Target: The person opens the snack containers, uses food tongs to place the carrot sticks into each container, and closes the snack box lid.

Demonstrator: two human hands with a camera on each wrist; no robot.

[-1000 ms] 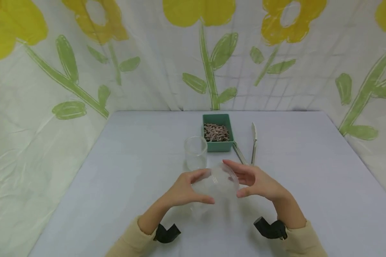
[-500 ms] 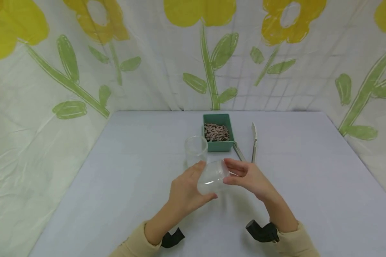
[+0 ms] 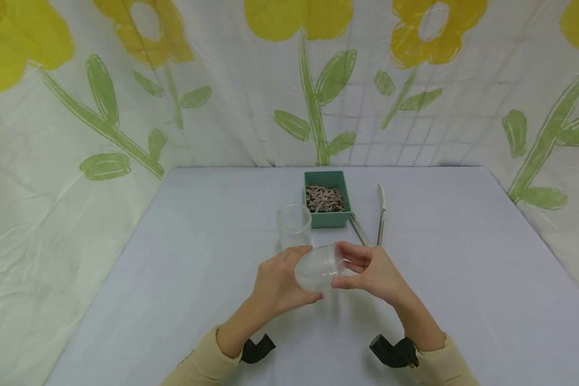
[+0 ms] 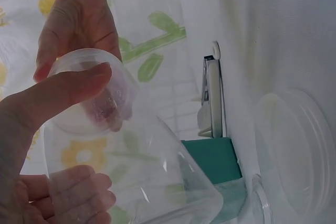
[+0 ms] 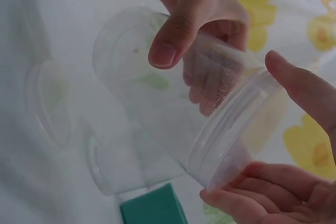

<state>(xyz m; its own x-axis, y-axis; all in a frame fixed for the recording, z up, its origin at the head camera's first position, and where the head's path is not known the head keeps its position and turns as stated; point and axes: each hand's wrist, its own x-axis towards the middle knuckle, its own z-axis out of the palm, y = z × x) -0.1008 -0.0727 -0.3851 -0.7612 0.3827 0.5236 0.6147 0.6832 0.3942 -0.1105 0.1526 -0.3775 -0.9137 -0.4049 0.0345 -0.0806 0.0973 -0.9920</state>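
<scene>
Holds a clear jar (image 3: 313,268) on its side above the pale tabletop (image 3: 463,268), in front of the green box (image 3: 330,220). Curls the left hand (image 3: 277,281) round the jar's body, thumb on one side, fingers on the other. Pinches the jar's ringed end with the right hand (image 3: 370,273), thumb facing fingers; hard to tell through the clear wall whether lid or bare rim.

All around the box, smooth surface, running to a straight edge just behind it. Inside the box, a heap of brown-grey dried bits (image 3: 325,199). Left of the box and slightly in front, a clear cup (image 3: 294,225), upright. Right of the box, metal tongs (image 3: 382,209), spread in a V, one arm reaching the box's near corner. In front of the box, on the tabletop, a round clear disc (image 4: 296,150).

Behind the box, a white curtain (image 3: 241,107) in soft folds, painted with big yellow flowers (image 3: 299,19) and green leaves (image 3: 336,76). Well in front of the box, at the wrists, cream sleeves (image 3: 444,365) and black cameras (image 3: 394,353).
</scene>
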